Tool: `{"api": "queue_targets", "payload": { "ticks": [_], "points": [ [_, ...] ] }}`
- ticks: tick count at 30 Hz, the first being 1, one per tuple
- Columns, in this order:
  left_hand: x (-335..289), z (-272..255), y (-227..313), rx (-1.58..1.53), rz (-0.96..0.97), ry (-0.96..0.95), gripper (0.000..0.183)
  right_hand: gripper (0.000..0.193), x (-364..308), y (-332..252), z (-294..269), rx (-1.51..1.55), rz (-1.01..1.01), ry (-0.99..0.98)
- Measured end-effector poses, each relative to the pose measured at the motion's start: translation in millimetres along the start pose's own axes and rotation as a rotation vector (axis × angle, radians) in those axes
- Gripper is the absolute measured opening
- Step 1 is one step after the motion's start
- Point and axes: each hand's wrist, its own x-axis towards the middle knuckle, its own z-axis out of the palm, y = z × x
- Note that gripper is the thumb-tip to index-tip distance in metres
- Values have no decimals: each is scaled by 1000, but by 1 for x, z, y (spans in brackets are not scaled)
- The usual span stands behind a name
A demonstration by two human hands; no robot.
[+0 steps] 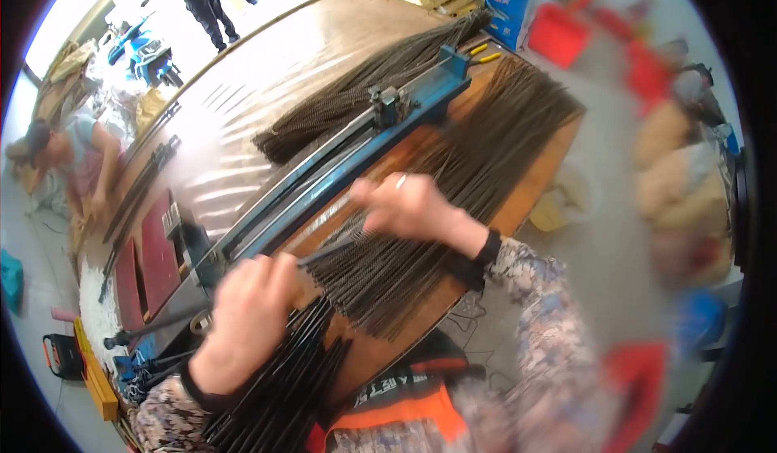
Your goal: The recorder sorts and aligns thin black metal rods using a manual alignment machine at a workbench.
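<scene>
My left hand [249,315] is closed around a dark slender tube [328,252], whose end sticks out toward my right hand. Slightly blurred, my right hand [413,204] has its fingers curled in a pinch above the table; what they hold, if anything, I cannot make out. Under it lies a wide bundle of thin, ribbed metal rods [380,291], which look like long coil springs. Beside my left forearm are several smooth black tubes [279,380]. A long blue metal rail fixture [324,182] runs diagonally just beyond both hands, with a metal clamp block [390,105] on it.
Another ribbed bundle [324,121] lies beyond the rail on the wooden table [243,105]. Yellow-handled pliers [481,52] rest near the rail's far end. A blue box [511,4] stands behind. Another person [85,158] is at the left; someone stands farther off. Dark red boards [158,259] lie left.
</scene>
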Motion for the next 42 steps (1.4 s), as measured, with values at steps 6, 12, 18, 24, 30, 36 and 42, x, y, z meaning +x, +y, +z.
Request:
{"api": "queue_targets", "payload": {
  "ticks": [6,12,18,24,30,36,42],
  "points": [
    [18,2,-47,79,145,-4,62,41,24,12,-32,-76,-39,-31],
    [20,12,-46,11,99,-137,57,42,20,22,-26,-129,-98,-101],
    [18,22,-59,-93,61,-44,40,22,-2,61,-44,-335,334,234],
    [33,21,-56,-27,50,29,44,50,-15,34,-6,-271,314,126],
    [13,-19,-104,6,-143,174,40,71,-16,10,-20,802,617,-325],
    [-40,-30,-92,244,-180,-10,43,27,-7,-7,-11,470,453,-142],
    [-80,-40,-73,144,-175,-139,65,19,40,-51,44,320,120,102]
  ]
}}
